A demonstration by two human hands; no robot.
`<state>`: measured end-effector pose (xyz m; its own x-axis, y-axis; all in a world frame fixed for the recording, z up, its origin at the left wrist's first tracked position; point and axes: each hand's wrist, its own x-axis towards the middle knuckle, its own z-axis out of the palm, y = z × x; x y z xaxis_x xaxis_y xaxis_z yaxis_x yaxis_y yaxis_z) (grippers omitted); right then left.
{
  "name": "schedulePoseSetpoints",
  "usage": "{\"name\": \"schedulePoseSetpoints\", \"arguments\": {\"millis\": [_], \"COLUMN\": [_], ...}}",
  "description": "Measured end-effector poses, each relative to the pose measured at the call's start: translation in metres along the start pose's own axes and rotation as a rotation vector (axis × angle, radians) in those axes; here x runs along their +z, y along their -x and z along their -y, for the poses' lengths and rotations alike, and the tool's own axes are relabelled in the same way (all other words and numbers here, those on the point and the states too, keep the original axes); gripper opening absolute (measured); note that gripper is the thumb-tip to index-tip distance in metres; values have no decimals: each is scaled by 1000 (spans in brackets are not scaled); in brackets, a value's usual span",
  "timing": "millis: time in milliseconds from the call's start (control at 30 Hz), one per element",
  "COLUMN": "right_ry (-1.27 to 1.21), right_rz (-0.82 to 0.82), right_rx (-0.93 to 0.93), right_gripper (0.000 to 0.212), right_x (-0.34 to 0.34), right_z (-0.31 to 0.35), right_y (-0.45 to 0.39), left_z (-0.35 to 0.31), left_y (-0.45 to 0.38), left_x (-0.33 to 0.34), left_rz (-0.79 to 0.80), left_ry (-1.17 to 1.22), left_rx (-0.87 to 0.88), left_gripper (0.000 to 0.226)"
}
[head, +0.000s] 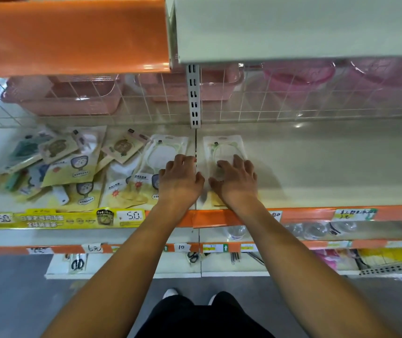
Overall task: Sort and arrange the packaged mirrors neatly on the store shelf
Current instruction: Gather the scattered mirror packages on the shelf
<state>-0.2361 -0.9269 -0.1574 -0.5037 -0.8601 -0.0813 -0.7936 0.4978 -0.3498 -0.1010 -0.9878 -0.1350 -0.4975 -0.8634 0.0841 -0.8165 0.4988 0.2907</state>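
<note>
Way off to the left of both hands sits the messy pile of packaged mirrors point(73, 167), overlapping at all angles, and the left hand point(179, 178) rests loose-fingered on the nearest pack point(163, 152), gripping nothing. Just right of it the right hand point(237, 178) presses spread fingers on a lone green-rimmed mirror pack point(223, 148) lying flat across the shelf seam point(196, 142). Those glossy bags probably slide easily, so a careless shove could skew the pack or knock the pile off the front edge point(317, 213)

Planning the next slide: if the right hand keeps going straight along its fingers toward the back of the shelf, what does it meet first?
The right hand lies on a packaged mirror; beyond its top edge is bare shelf, then probably the wire grid backing. Depth is uncertain.
</note>
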Motion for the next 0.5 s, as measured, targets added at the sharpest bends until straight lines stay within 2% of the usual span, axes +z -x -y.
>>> {"name": "schedulePoseSetpoints", "arguments": {"millis": [267, 500], "right_ry": [18, -154], "right_rz": [-9, -109], "right_rx": [42, -104], "right_gripper": [59, 62], "right_x": [4, 5], "right_z": [22, 76], "right_y": [-1, -3], "left_z": [26, 63], "left_y": [13, 24], "left_x": [-4, -23], "left_rz": [-130, -171], "left_ry": [-52, -34], "left_rx": [4, -79], "left_gripper": [37, 41]}}
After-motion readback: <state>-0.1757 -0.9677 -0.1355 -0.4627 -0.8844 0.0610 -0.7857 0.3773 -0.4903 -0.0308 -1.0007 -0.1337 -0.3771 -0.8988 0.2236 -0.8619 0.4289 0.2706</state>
